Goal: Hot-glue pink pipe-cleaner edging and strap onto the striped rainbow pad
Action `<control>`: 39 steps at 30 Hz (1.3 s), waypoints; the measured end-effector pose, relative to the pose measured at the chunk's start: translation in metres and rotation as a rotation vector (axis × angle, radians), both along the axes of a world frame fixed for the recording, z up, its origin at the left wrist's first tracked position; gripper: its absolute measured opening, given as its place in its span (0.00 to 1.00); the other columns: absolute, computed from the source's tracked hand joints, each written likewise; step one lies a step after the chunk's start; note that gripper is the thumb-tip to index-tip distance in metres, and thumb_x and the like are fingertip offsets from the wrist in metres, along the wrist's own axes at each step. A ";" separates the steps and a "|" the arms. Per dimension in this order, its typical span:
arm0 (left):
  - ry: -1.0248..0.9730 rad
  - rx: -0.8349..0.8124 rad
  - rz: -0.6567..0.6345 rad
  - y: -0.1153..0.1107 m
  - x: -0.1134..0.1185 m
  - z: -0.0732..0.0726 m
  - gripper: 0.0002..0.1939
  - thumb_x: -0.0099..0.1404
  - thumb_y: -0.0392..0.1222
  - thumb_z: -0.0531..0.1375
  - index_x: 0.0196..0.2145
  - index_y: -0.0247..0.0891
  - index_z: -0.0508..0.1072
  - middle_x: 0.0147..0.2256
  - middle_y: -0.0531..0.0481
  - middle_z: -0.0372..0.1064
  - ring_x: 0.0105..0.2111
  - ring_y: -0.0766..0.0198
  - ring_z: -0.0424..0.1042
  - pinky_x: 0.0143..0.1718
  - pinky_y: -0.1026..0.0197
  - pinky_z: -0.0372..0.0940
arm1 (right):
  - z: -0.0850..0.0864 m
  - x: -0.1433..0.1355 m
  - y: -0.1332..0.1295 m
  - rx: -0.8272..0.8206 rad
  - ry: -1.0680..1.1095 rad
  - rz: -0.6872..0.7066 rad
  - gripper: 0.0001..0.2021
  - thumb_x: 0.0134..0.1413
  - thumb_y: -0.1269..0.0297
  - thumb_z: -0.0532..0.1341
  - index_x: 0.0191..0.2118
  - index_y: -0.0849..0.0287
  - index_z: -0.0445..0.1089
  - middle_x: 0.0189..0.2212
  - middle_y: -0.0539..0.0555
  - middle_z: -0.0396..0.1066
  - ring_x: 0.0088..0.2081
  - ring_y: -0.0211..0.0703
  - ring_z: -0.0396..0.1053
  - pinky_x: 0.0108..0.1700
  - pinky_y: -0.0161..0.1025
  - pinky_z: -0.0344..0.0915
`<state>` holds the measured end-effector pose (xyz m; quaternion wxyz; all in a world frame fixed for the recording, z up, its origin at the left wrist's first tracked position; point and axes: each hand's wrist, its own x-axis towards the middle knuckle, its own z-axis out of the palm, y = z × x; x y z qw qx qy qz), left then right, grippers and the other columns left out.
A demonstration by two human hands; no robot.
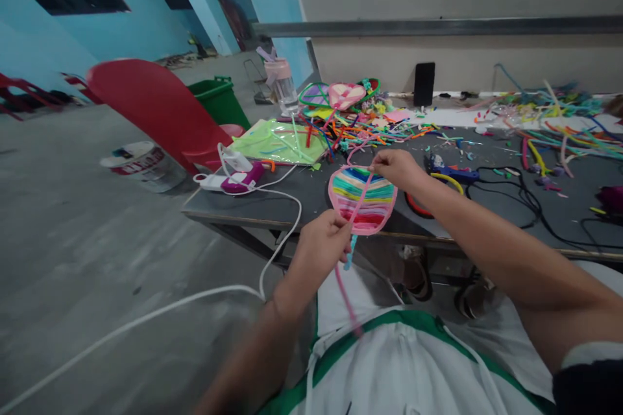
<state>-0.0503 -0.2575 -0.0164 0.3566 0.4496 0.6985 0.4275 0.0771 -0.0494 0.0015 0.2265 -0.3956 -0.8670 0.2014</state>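
A rounded leaf shape [382, 198] with a pink rim and rows of blue, teal, yellow, pink and red pipe cleaners lies at the table's near edge. Across its middle runs a pink pipe cleaner [361, 200]. My right hand [396, 168] pinches this strand at the leaf's top. Lower down, my left hand [324, 243] has its fingers closed on the same strand by the leaf's bottom edge; a pink length hangs below toward my lap. A twisted light-blue stem [350, 253] sticks out beneath the leaf, beside my left fingers.
On the dark table [233, 206] are a purple-and-white power strip [242, 179] with a white cable, a green plastic packet [277, 142], a blue glue gun [455, 174] with black cable, piled pipe cleaners, a bottle [282, 87] and an upright phone [424, 84]. A red chair [156, 104] stands left.
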 end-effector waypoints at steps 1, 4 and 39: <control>0.062 -0.026 0.007 0.008 -0.002 -0.002 0.09 0.62 0.45 0.56 0.29 0.38 0.66 0.17 0.57 0.67 0.15 0.68 0.67 0.18 0.68 0.59 | -0.002 -0.005 0.008 0.026 -0.055 0.007 0.09 0.52 0.59 0.63 0.31 0.59 0.75 0.29 0.53 0.75 0.35 0.43 0.69 0.36 0.36 0.59; 0.289 -0.088 -0.008 0.028 -0.007 -0.006 0.08 0.61 0.43 0.55 0.27 0.38 0.68 0.17 0.55 0.67 0.16 0.68 0.67 0.20 0.67 0.57 | -0.012 -0.020 0.026 0.082 -0.201 0.036 0.08 0.52 0.59 0.64 0.31 0.58 0.75 0.33 0.54 0.76 0.41 0.47 0.69 0.42 0.39 0.58; 1.090 -0.164 -0.338 0.018 0.012 -0.004 0.15 0.70 0.40 0.48 0.45 0.37 0.73 0.33 0.39 0.77 0.35 0.52 0.77 0.37 0.57 0.66 | -0.008 -0.025 0.052 -0.089 -0.347 0.061 0.12 0.48 0.58 0.66 0.35 0.61 0.77 0.33 0.56 0.77 0.34 0.44 0.70 0.32 0.34 0.59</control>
